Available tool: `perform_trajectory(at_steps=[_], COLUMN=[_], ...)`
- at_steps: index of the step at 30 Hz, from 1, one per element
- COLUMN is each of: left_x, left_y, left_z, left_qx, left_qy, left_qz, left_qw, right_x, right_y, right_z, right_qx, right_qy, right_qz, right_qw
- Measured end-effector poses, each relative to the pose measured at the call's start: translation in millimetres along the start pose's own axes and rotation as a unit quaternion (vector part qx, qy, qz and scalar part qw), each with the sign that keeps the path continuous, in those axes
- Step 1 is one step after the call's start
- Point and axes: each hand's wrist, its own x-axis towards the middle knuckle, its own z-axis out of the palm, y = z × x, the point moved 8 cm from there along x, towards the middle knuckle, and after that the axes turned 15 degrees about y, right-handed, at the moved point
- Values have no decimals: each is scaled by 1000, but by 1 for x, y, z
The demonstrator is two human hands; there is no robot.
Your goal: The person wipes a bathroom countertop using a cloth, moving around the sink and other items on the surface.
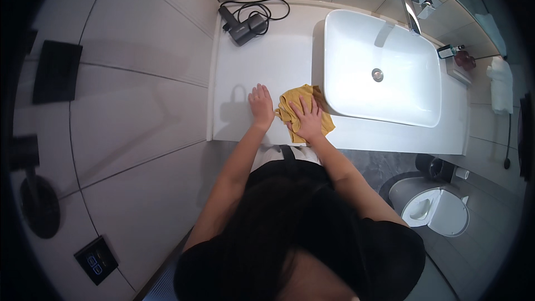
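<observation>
A rumpled yellow cloth (298,93) lies on the white countertop (288,56), beside the left wall of a white vessel sink (401,88). My right hand (310,122) holds the cloth down against the counter from above, its fingers spread over the fabric. Just left of the cloth, my left hand (262,106) rests on the counter near the front edge. Its fingers are stretched out and it holds nothing. The sink's round drain (377,75) is visible in the bare basin.
A dark hair dryer (246,30) with its looped black cord (278,19) lies at the back left. A chrome faucet (407,6) reaches over the sink. Bottles (446,51) stand at the far right. A toilet (426,209) with its lid up is on the right.
</observation>
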Motion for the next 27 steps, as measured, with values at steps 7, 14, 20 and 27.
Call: perform_trajectory(at_steps=[7,14,20,27], left_x=[19,18,8,18], left_y=[-1,3,-1,2], left_z=[21,18,34,20], left_qx=[17,44,57,14], left_qy=[-177,-183,-121,-165], left_qz=[-21,-17,-15,-9], left_qw=[984,982,991,986], right_x=[46,91,126,165], right_y=[16,30,36,63], right_z=[26,49,57,82], right_qx=[-21,-62,-74,-88], right_qy=[1,-10,19,68], right_qz=[106,162,177,184], right_qw=[994,985,981,977])
